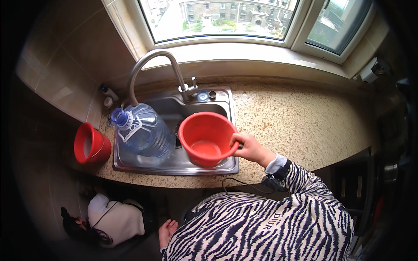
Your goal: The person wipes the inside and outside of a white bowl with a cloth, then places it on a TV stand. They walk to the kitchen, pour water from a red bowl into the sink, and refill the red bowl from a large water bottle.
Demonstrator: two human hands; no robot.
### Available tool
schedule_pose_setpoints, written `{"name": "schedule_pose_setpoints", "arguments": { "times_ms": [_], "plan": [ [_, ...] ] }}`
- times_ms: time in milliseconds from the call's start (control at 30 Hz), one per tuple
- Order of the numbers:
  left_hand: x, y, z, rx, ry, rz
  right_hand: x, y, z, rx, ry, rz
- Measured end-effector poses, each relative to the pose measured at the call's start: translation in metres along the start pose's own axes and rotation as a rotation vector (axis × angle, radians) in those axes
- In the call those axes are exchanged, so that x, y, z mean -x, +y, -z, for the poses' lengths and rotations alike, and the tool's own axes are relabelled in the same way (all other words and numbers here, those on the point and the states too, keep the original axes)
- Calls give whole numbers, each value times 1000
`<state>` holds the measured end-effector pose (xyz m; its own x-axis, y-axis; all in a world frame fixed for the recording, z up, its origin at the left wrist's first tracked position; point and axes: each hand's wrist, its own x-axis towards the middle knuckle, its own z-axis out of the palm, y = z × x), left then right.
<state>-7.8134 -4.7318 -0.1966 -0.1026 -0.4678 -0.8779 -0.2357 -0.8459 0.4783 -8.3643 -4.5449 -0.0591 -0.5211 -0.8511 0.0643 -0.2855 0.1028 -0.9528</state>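
Note:
My right hand point(249, 148) grips the rim of a red plastic bucket point(209, 130) at its right side. The bucket is tipped so its inside faces up toward me, over the right part of a stainless steel sink point(176, 168). My left hand point(168, 230) hangs low beside my body, palm up, holding nothing. In the left part of the sink stands a large clear blue plastic water bottle point(147, 133), its blue neck uncapped and a white carrying handle around it. A curved metal faucet point(156, 52) arches over the sink, its spout end by the bottle's shoulder.
A second red bucket point(93, 143) with a wire handle stands on the speckled countertop point(287, 124), left of the sink. Small bottles point(109, 93) sit in the back corner. A window point(222, 19) is behind the sink. Another person point(114, 222) is low at my left.

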Motion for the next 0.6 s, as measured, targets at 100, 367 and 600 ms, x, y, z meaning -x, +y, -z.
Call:
{"name": "schedule_pose_setpoints", "arguments": {
  "times_ms": [100,367,600],
  "plan": [
    [-8,6,2,14,-22,4,28,-4,26,383,144,132],
    [-27,20,-3,-138,-62,-42,94,31,78,610,479,-99],
    [-27,39,-22,-131,-51,-3,112,56,88,617,556,-149]
  ]
}}
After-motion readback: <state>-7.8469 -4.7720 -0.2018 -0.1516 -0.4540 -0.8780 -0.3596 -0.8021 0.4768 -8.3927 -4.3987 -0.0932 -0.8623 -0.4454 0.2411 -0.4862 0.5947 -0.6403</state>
